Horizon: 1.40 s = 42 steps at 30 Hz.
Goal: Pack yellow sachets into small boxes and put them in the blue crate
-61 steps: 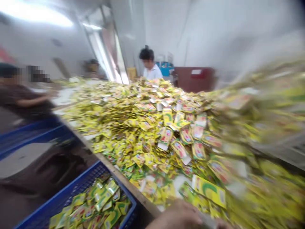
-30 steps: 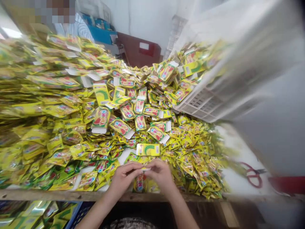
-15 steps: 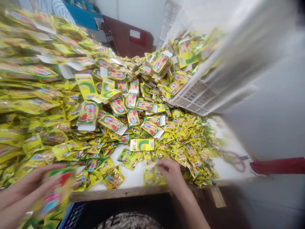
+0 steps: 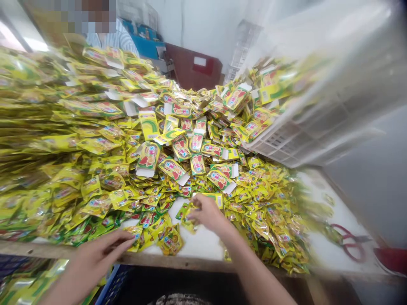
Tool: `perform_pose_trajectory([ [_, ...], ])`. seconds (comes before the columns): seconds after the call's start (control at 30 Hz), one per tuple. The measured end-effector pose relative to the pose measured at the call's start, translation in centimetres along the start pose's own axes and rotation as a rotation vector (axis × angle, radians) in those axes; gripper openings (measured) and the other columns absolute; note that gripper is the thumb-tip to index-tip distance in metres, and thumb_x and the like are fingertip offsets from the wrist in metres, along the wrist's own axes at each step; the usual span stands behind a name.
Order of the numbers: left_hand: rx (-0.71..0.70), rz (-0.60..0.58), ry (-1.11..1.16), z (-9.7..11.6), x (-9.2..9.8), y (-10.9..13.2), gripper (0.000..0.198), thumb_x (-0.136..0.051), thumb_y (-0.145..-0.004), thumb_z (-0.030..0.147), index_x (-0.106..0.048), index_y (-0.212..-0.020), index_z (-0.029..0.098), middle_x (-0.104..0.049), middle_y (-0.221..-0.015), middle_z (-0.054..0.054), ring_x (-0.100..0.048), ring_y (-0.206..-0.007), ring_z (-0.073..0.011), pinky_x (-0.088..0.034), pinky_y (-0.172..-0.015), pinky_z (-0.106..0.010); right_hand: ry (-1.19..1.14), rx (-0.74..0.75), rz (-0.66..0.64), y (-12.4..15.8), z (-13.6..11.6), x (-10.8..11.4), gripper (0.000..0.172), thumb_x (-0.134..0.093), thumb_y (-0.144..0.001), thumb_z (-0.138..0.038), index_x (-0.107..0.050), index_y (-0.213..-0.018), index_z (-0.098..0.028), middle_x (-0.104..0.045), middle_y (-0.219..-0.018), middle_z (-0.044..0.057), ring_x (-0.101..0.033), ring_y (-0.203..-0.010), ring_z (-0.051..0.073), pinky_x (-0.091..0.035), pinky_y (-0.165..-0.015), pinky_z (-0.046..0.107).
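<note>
My left hand point(image 4: 108, 250) is over the front edge of the white table point(image 4: 205, 248), fingers stretched out and apart from the thumb. Its fingertips reach a small yellow sachet point(image 4: 136, 237); nothing shows in its grip. Further in, my right hand point(image 4: 208, 214) has its fingers curled on another small yellow sachet point(image 4: 190, 224). Just behind that hand lies a yellow-green carton point(image 4: 214, 199), partly hidden by it. Between my hands, loose sachets with a fruit print point(image 4: 171, 241) lie near the edge.
Larger pouches point(image 4: 98, 144) are heaped at the left, small cartons point(image 4: 148, 156) in the middle. A white plastic crate point(image 4: 282, 148) tilts at the right, near red-handled scissors point(image 4: 349, 243). A blue basket point(image 4: 111, 284) with pouches stands below the edge. A person in a striped sleeve point(image 4: 125, 38) is behind.
The large printed pouch has left my left hand, which has moved right to the loose sachets. My right hand has moved up and left from the sachets at the edge. The view has shifted.
</note>
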<state>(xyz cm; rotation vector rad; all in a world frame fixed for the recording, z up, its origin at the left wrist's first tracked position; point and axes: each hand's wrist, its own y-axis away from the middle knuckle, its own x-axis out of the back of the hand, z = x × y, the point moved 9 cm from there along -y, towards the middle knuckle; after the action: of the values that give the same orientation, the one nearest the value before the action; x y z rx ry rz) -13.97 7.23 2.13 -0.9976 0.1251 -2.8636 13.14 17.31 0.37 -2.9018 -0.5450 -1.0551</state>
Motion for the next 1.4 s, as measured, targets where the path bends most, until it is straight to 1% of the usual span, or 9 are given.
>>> perform_pose_trajectory([
  [0.2,-0.18,-0.278,-0.047,4.8,-6.7,-3.4,0.019,-0.056,-0.087,0.036,-0.073,-0.091,0.027,-0.074,-0.087,-0.001,-0.069,-0.08,-0.0202,-0.052,-0.071,-0.025,0.246,-0.018,0.15,-3.5,-1.6,-2.7,0.027,-0.082,-0.058,-0.011,-0.064,-0.079,-0.013,-0.066,-0.092,0.015,-0.064,-0.079,0.027,-0.051,-0.068,0.037],
  [0.33,-0.277,-0.272,-0.022,8.2,-7.6,-5.5,0.019,-0.054,-0.088,0.031,-0.072,-0.09,0.026,-0.073,-0.088,0.0,-0.068,-0.082,-0.0191,-0.051,-0.075,-0.025,0.375,0.056,0.177,-2.0,-2.4,-3.1,0.034,-0.08,-0.061,-0.015,-0.065,-0.09,-0.008,-0.064,-0.097,0.021,-0.058,-0.098,0.036,-0.046,-0.086,0.047],
  [0.5,-0.432,-0.261,-0.028,13.3,-11.3,-9.6,0.021,-0.049,-0.091,0.026,-0.069,-0.096,0.023,-0.071,-0.097,-0.003,-0.065,-0.093,-0.0179,-0.048,-0.084,-0.026,0.444,0.235,0.245,2.2,-3.2,-4.4,0.041,-0.066,-0.074,-0.009,-0.057,-0.114,-0.009,-0.066,-0.097,0.015,-0.06,-0.088,0.029,-0.049,-0.077,0.039],
  [0.7,-0.531,-0.348,-0.382,16.2,-19.1,-11.4,0.059,-0.068,-0.067,0.011,-0.059,-0.124,0.02,-0.06,-0.121,-0.014,-0.051,-0.115,-0.0346,-0.041,-0.093,-0.046,0.128,0.127,0.44,7.7,2.0,0.9,0.029,-0.069,-0.08,-0.017,-0.059,-0.107,-0.02,-0.067,-0.1,0.009,-0.061,-0.092,0.025,-0.047,-0.08,0.033],
  [0.8,-0.546,-0.34,-0.417,16.7,-19.2,-10.7,0.058,-0.061,-0.069,0.006,-0.058,-0.125,0.02,-0.062,-0.115,-0.014,-0.051,-0.113,-0.034,-0.038,-0.094,-0.047,-0.062,-0.044,0.535,9.3,6.0,4.7,0.019,-0.065,-0.084,-0.027,-0.059,-0.101,-0.02,-0.068,-0.087,0.005,-0.062,-0.076,0.021,-0.047,-0.066,0.028],
  [0.93,-0.617,-0.333,-0.434,17.5,-16.0,-8.1,0.036,-0.057,-0.078,0.015,-0.062,-0.113,0.023,-0.066,-0.103,-0.009,-0.056,-0.101,-0.0291,-0.038,-0.091,-0.043,-0.308,-0.081,0.601,9.5,6.8,7.4,0.024,-0.062,-0.085,-0.037,-0.059,-0.101,-0.02,-0.066,-0.083,0.002,-0.059,-0.073,0.017,-0.047,-0.062,0.024],
  [1.13,-0.457,-0.235,-0.151,14.8,-11.4,-6.2,0.031,-0.063,-0.082,0.034,-0.062,-0.111,0.025,-0.068,-0.096,-0.004,-0.061,-0.082,-0.0212,-0.046,-0.074,-0.03,-0.684,-0.14,0.284,6.1,5.7,2.4,0.027,-0.06,-0.083,-0.041,-0.058,-0.099,-0.02,-0.058,-0.077,-0.001,-0.05,-0.045,0.011,-0.04,-0.033,0.021],
  [1.23,-0.195,-0.241,0.073,11.2,-12.8,-6.1,0.04,-0.068,-0.078,0.035,-0.057,-0.115,0.024,-0.068,-0.091,-0.002,-0.062,-0.076,-0.0193,-0.048,-0.068,-0.028,-0.663,-0.162,0.233,6.2,5.7,1.1,0.024,-0.062,-0.081,-0.04,-0.059,-0.093,-0.02,-0.056,-0.072,-0.002,-0.047,-0.042,0.011,-0.038,-0.031,0.021],
  [1.4,0.045,-0.291,0.502,9.1,-16.7,-4.3,0.048,-0.07,-0.077,0.03,-0.053,-0.12,0.022,-0.067,-0.1,-0.005,-0.065,-0.092,-0.0221,-0.051,-0.081,-0.032,-0.501,0.049,0.637,8.4,2.9,6.3,0.023,-0.056,-0.089,-0.035,-0.059,-0.107,-0.021,-0.066,-0.092,0.006,-0.061,-0.077,0.019,-0.052,-0.067,0.029],
])
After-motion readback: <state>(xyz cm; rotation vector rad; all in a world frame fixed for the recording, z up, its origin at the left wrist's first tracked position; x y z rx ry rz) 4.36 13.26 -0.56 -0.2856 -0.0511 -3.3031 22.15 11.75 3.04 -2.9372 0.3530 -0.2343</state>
